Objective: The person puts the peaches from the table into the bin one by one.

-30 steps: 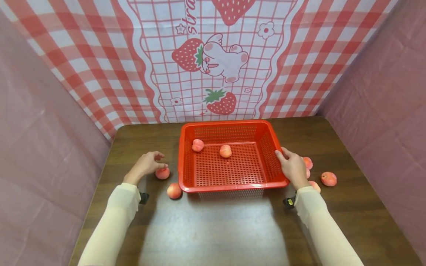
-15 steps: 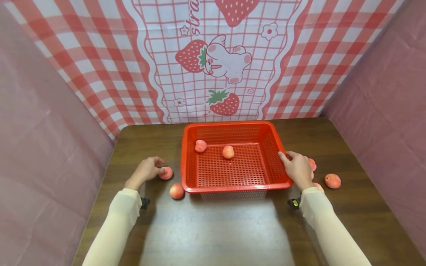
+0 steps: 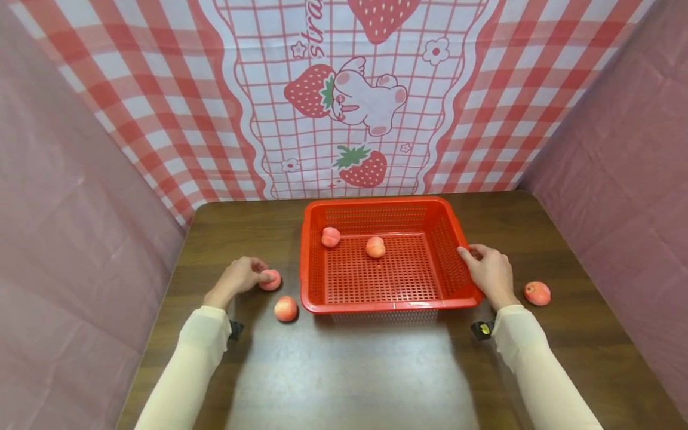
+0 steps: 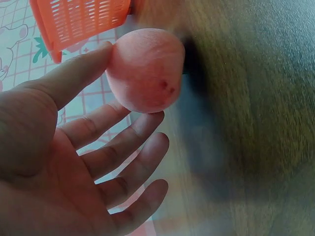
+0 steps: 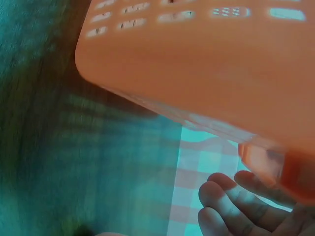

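Note:
My left hand (image 3: 239, 279) is on the left of the table, pinching a pink peach (image 3: 270, 280) between thumb and fingertips. In the left wrist view the thumb touches one side of the peach (image 4: 145, 71); the lower fingers are clear of it. Just nearer to me lies a second peach (image 3: 286, 309). With my right hand (image 3: 491, 275) I grip the right rim of a red perforated plastic basket (image 3: 392, 306), thumb over the edge. In the right wrist view, fingers (image 5: 221, 201) curl beside the rim. Inside the basket lie two peaches, one left (image 3: 331, 237) and one central (image 3: 375, 247).
Another peach (image 3: 537, 293) lies on the wooden table (image 3: 344, 376) to the right of my right hand. A checked strawberry-print cloth (image 3: 365, 119) hangs behind the table. Pink cloth walls (image 3: 607, 149) stand at both sides.
My left hand has closed its thumb and fingers on the peach. The basket has slid right with my right hand, which now hides the peaches that showed beside it.

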{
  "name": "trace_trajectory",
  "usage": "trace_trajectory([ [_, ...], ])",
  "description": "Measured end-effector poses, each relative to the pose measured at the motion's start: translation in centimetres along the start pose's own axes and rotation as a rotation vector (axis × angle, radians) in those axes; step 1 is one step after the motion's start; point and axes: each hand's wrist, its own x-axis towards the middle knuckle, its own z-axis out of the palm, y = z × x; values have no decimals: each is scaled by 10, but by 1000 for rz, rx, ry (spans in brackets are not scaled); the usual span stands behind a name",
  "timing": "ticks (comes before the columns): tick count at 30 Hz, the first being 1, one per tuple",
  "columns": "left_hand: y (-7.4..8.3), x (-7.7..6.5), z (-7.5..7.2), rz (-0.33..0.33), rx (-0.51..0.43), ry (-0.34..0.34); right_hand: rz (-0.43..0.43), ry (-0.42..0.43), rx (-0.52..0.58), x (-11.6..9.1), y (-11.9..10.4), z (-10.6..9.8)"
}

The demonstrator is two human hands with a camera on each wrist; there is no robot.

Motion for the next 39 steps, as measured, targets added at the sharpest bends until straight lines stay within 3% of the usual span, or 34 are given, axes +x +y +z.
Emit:
trace_trajectory([
  [9,0,-2,-2,-49,13,-4,27,59,3,-2,0,9],
  [19,-3,-2,-1,-41,8,-3,113,-21,46,-2,-3,8],
  [39,-5,-6,0,-75,-23,-14,132,-1,96,-5,-3,8],
])
